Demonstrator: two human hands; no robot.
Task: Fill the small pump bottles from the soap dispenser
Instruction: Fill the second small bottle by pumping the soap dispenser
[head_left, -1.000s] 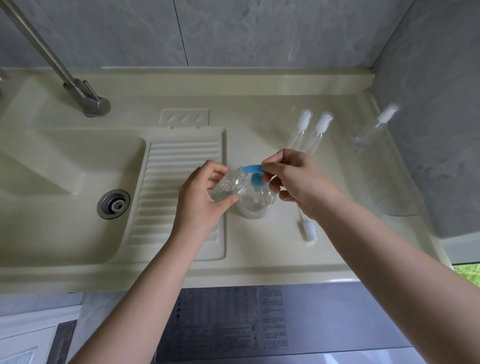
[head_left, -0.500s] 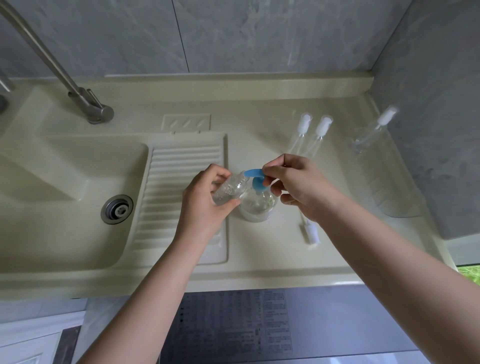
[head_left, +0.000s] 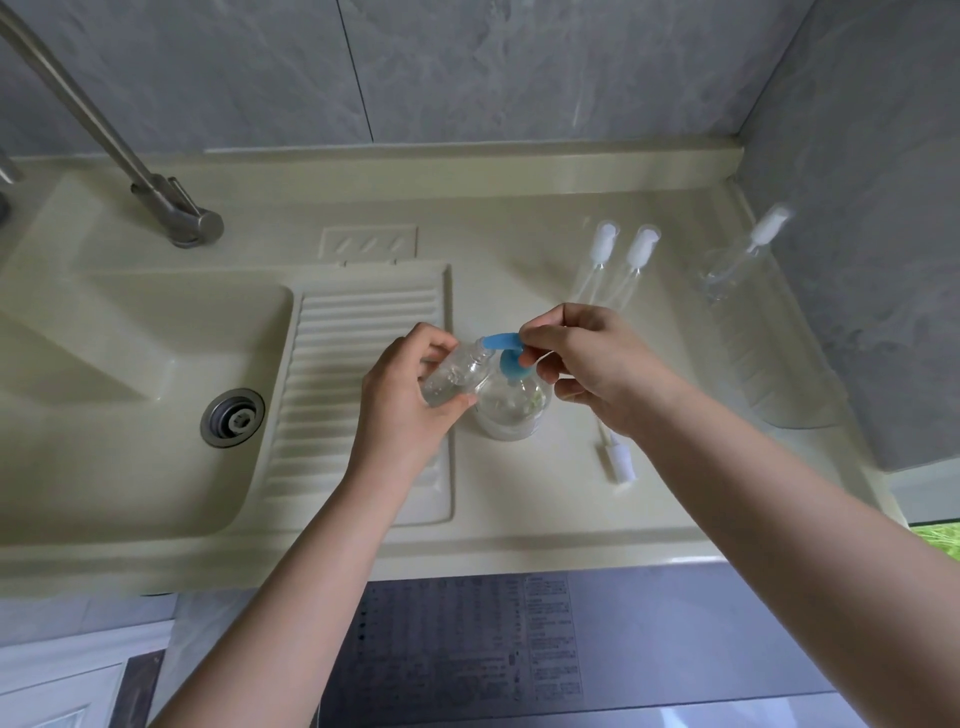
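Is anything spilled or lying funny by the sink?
No spill shows. One thing is odd: a loose pump top lies flat on the counter, apart from its bottle. The left hand holds the small bottle tilted under the blue spout, which fits filling.

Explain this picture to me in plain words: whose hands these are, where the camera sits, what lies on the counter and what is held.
There is no machine: a person wears one camera on the head, looking down at their own hands. The left hand grips a small clear bottle, tilted with its mouth under the blue spout of the soap dispenser. The right hand pinches that spout. On the beige counter lie a loose pump, two more behind and another clear bottle. The sink is to the left.
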